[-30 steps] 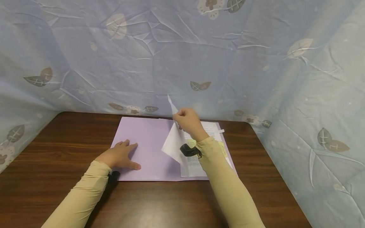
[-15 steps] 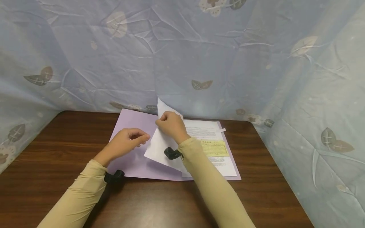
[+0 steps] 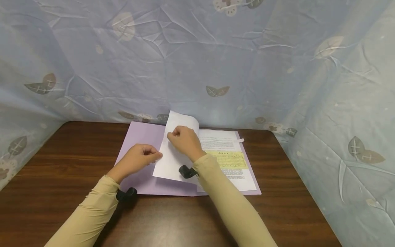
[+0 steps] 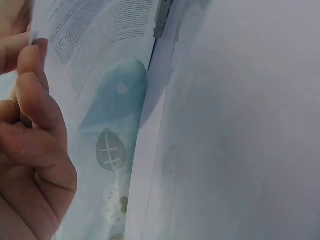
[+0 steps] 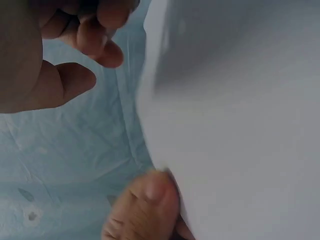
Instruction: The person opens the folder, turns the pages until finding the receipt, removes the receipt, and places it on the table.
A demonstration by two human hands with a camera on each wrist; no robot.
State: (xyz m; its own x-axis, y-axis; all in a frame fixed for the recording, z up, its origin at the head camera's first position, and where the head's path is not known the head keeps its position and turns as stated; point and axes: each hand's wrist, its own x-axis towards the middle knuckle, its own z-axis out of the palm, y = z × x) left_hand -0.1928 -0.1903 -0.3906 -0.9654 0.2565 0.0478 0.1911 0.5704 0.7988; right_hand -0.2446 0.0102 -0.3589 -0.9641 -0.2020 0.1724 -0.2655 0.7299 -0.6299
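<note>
My right hand [image 3: 184, 140] pinches the left edge of a raised white sheet of paper [image 3: 182, 120]; in the right wrist view its thumb [image 5: 155, 192] presses against that edge. The sheet leans left over an open lilac folder [image 3: 142, 132], its far side curved. My left hand [image 3: 137, 159] hovers beside the sheet's edge, fingers loosely bent. In the right wrist view the left thumb [image 5: 77, 82] stands apart from its fingers, nothing between them. Printed lines show through the sheet in the left wrist view. More printed pages [image 3: 216, 139] lie on the folder's right half.
A yellow printed slip [image 3: 232, 160] lies across the pages, and a small white tab [image 3: 239, 140] sticks out at their right edge. The folder lies on a dark wooden table [image 3: 166, 223]. Behind and right hangs a blue patterned cloth [image 3: 262, 75].
My right hand has swung the sheet leftward and lowered it somewhat, uncovering the yellow slip. My left hand has lifted off the folder and moved right, up to the sheet's edge.
</note>
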